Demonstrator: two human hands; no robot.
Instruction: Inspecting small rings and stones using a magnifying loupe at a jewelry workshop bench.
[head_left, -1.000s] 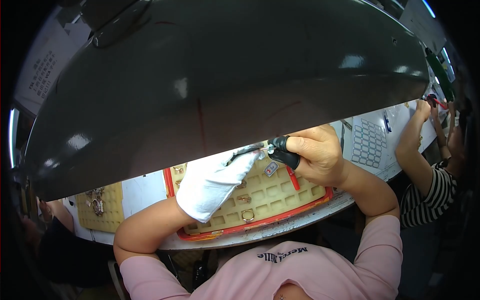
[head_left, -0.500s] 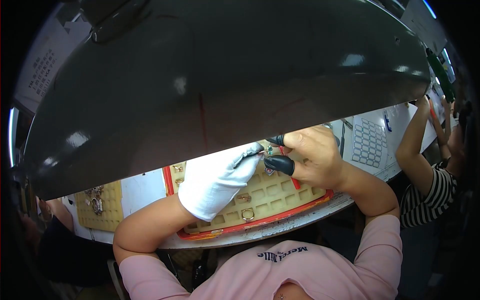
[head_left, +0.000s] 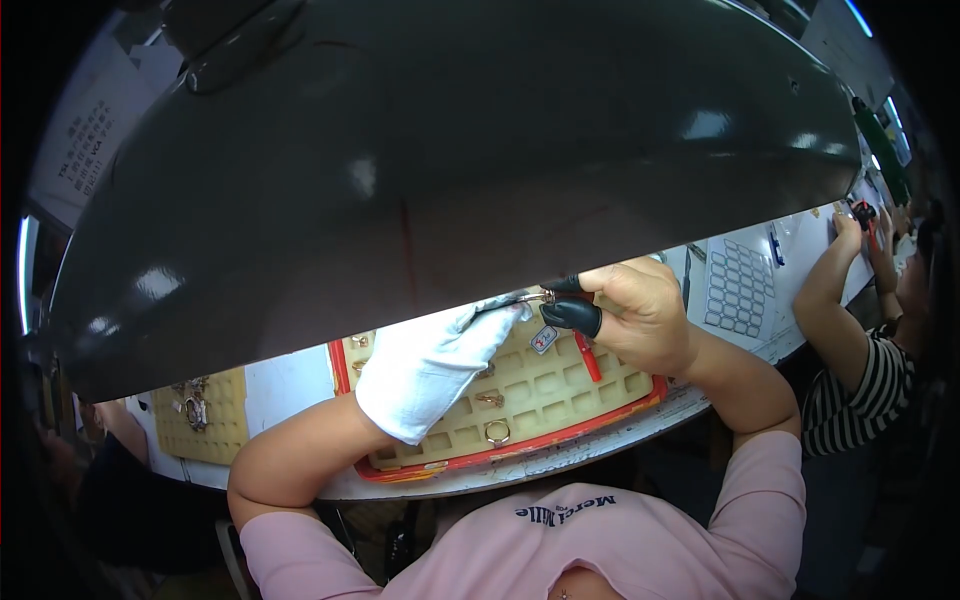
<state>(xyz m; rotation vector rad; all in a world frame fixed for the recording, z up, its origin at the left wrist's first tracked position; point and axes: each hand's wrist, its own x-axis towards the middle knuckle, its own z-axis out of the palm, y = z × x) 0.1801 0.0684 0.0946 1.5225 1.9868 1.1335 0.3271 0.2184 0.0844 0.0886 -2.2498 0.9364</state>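
My left hand (head_left: 430, 370), in a white cloth glove, pinches a small gold ring (head_left: 535, 297) at its fingertips. My right hand (head_left: 630, 312) has black finger cots on thumb and forefinger and grips the ring's other side. A slim red-handled tool (head_left: 588, 358) sticks out beneath the right hand; its far end is hidden, and whether the fingers hold it I cannot tell. Below the ring is a small white tag (head_left: 543, 340) with a red mark. Under both hands lies a cream tray (head_left: 560, 390) of square pockets, carrying another gold ring (head_left: 497, 432) and several small pieces.
A large dark lamp hood (head_left: 450, 180) covers the upper view and hides the bench behind it. To the left stands a second yellowish tray (head_left: 225, 420) with jewelry. A sheet of pale oval shapes (head_left: 740, 285) lies right, near a co-worker's arm (head_left: 835, 290).
The ring has been turned: its green stone showed before, and now the band is seen side-on. My right hand has shifted slightly right, and the tag shows more fully.
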